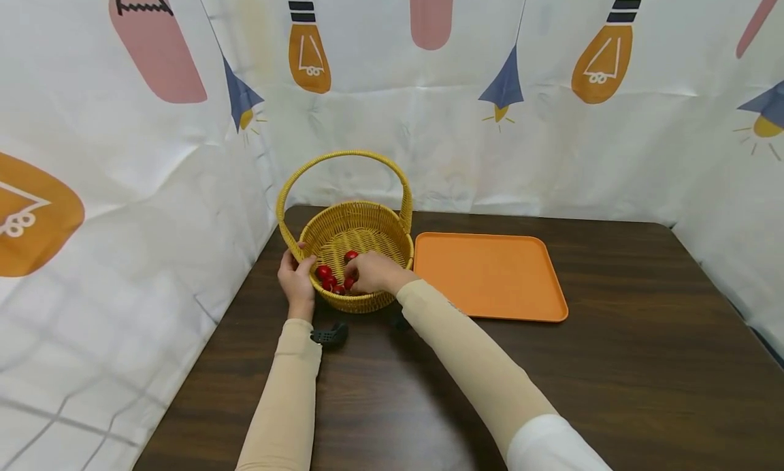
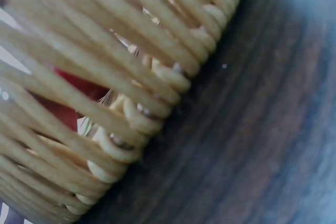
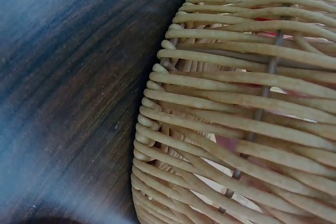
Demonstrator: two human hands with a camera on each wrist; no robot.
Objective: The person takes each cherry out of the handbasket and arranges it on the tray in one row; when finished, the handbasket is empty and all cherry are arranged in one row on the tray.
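Note:
A yellow woven basket [image 1: 361,306] with a tall arched handle stands toward the far left of the table. My left hand [image 1: 297,280] grips its left side near the foot of the handle, thumb by the rim. Several small, round, glossy red pieces [image 1: 323,272] lie in the near left part of the basket; their exact kind is unclear. Reaching over the near right rim, my right hand [image 1: 375,273] has its bent fingers down among them. One red piece is right at the fingertips, but whether they pinch it is hidden. Both wrist views show mostly the basket's woven side [image 2: 131,93], [image 3: 247,103].
An orange rectangular tray [image 1: 490,277] lies flat just right of the basket. Dark wood tabletop [image 1: 637,348] extends to the right and toward me. White printed sheeting [image 1: 392,144] hangs behind the table and along both sides.

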